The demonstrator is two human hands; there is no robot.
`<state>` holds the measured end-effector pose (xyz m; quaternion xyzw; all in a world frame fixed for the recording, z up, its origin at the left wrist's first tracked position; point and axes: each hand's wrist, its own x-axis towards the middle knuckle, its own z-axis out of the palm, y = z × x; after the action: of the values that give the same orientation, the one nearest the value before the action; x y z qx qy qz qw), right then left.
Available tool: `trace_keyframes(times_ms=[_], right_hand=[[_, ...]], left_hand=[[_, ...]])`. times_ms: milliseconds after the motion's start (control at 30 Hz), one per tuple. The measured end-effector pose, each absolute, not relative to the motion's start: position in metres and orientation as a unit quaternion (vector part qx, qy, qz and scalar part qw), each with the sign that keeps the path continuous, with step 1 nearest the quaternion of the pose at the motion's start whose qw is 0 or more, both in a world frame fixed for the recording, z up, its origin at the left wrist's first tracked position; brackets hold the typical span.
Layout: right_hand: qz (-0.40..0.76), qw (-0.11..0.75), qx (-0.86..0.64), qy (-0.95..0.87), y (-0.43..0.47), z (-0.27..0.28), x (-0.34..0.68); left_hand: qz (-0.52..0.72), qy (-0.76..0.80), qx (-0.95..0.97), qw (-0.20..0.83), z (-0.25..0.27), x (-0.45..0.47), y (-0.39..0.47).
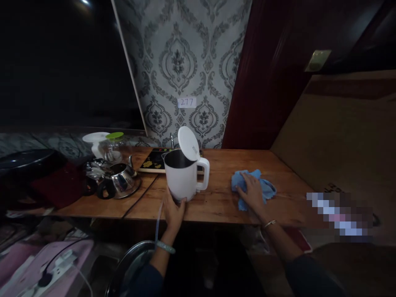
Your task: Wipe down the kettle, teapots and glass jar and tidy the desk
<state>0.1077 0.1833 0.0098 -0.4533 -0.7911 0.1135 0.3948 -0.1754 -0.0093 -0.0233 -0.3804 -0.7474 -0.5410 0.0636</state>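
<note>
A white electric kettle (180, 180) is upright at the front of the wooden table, its lid (188, 143) raised and its dark inside showing. My left hand (173, 210) grips the kettle low down, with the thumb at the front near its base. The kettle's handle points right, away from that hand. Further right, my right hand (252, 190) lies over a crumpled blue cloth (243, 181) on the tabletop, fingers curled onto it. Part of the cloth is hidden beneath the palm.
Behind the kettle is a black induction cooktop (154, 160). To the left stand a shiny metal teapot (121, 181), a glass jar with a green lid (114, 135) and a dark red appliance (58, 181). A large cardboard box (340, 136) is at right. A basin (133, 258) sits below.
</note>
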Motion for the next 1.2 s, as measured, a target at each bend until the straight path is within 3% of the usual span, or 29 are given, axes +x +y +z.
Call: trace_keyframes(times_ms=[133, 267, 433, 567, 800, 1033, 1200], right_hand=[[0.058, 0.198, -0.597, -0.775, 0.205, 0.01, 0.142], [0.089, 0.116, -0.6, -0.787, 0.206, 0.011, 0.118], [0.129, 0.119, -0.524, -0.833, 0.171, 0.02, 0.053], [0.163, 0.185, -0.459, -0.854, 0.125, 0.023, 0.023], [0.208, 0.233, -0.32, -0.894, 0.114, 0.0, 0.074], [0.122, 0.276, -0.455, -0.838, 0.198, -0.025, 0.137], [0.031, 0.284, -0.536, -0.794, 0.195, -0.032, 0.12]], left_hand=[[-0.539, -0.749, -0.38, 0.062, -0.022, -0.175, -0.008], [-0.54, -0.75, -0.379, 0.061, -0.022, -0.174, -0.007], [-0.535, -0.756, -0.373, 0.059, -0.02, -0.173, -0.008], [-0.535, -0.755, -0.377, 0.049, -0.017, -0.174, -0.01], [-0.548, -0.743, -0.381, 0.057, -0.02, -0.173, -0.011], [-0.547, -0.745, -0.373, 0.082, -0.033, -0.172, -0.011], [-0.562, -0.739, -0.362, 0.083, -0.037, -0.168, -0.012]])
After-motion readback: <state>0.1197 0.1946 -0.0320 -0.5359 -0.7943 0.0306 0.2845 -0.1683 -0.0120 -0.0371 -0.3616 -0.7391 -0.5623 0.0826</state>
